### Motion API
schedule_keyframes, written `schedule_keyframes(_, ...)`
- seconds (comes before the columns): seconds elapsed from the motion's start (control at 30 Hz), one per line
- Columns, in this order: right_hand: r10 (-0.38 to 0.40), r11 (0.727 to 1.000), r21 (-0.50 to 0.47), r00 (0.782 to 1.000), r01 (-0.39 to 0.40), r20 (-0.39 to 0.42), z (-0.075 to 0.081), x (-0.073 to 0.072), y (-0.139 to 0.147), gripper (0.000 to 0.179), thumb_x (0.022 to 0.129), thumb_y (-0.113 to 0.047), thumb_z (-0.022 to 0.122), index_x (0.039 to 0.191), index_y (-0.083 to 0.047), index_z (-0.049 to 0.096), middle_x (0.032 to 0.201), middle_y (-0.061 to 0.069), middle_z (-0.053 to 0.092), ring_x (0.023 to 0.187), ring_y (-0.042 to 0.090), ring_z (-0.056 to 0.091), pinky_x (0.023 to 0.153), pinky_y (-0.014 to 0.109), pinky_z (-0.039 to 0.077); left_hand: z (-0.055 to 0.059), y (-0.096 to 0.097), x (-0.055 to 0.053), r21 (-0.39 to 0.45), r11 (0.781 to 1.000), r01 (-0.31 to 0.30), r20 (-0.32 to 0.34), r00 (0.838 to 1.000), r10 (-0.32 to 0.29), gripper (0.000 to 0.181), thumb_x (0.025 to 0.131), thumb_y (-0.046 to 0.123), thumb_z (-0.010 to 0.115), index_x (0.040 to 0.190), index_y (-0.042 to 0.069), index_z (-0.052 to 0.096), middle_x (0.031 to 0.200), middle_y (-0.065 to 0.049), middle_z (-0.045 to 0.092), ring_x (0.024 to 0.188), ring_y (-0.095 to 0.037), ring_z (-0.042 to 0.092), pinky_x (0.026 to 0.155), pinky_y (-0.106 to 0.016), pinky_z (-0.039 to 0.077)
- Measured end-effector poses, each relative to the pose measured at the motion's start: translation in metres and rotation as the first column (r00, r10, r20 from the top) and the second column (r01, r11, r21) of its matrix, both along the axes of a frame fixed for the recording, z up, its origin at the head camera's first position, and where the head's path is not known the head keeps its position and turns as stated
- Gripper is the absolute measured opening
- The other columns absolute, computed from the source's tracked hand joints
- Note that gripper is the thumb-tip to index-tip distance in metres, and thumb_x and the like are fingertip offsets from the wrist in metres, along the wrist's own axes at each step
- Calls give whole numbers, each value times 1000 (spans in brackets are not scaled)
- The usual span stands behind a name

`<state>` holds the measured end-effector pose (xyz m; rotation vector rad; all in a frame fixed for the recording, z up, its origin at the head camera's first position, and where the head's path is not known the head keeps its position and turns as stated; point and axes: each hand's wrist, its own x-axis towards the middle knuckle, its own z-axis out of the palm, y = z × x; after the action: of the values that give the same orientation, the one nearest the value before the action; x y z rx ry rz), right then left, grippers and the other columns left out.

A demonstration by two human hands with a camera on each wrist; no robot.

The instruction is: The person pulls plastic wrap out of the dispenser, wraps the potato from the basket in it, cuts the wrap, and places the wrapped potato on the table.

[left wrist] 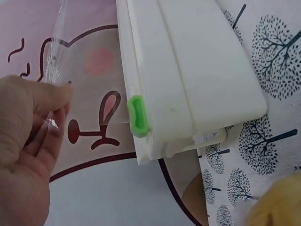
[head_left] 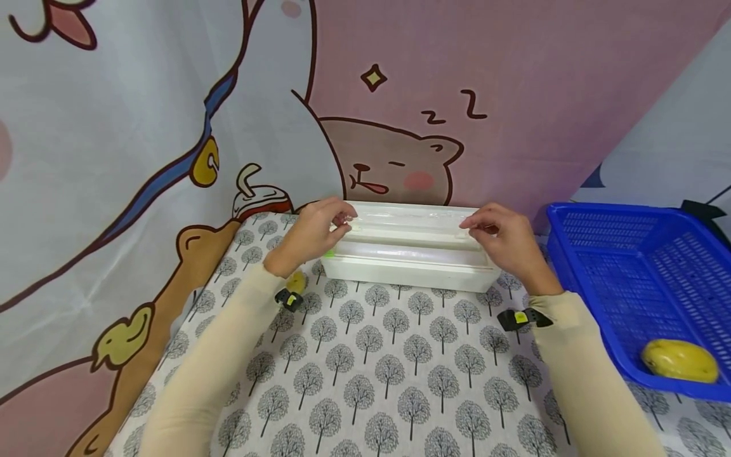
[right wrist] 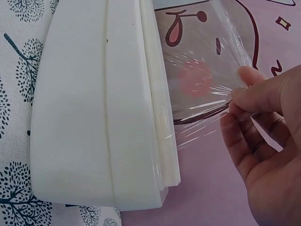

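- And my left fingers (left wrist: pixel 49 96) are pinching clear film (right wrist: pixel 202 92)!
- My right fingers (right wrist: pixel 265 96) are pinching its other side!
- The white box (head_left: pixel 408 274) is sitting on the tabletop (head_left: pixel 394 381).

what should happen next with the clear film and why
Probably draw the clear film a little farther out, pulling evenly: the left hand and right hand each pinch it near a side, it runs back to the white dispenser, and creases fan from the right fingertips, suggesting uneven tension.
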<state>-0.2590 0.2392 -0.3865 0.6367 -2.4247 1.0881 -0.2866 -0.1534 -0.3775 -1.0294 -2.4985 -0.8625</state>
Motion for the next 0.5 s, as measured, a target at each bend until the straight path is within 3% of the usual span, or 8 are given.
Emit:
schedule_keyframes(0.2,-76,997,-22,996,77,40,3,5,1,24,94,12,79,115,1,75,97,17,76,82,19,65,74,9,48,-1,-4,-4,85,994,-70,41,997,67,30,97,-1,82,125,-7,72,100,-15,78,90,-27,75,84,-36,64)
schedule_keyframes(0.33,-101,995,-23,995,101,24,4,5,0,31,94,12,80,123,3,75,95,18,75,79,12,63,72,7,47,-2,-3,-4,75,993,-95,30,995,93,17,100,3,80,116,-4,79,106,-16,78,90,-27,73,82,-37,63)
schedule_keyframes(0.5,-144,989,-20,988,143,-49,6,4,-1,19,92,10,83,110,2,82,93,18,76,77,-2,59,71,6,44,-1,-3,-3,118,987,-111,45,993,106,9,104,4,76,107,-2,81,105,-15,75,87,-26,68,78,-37,59)
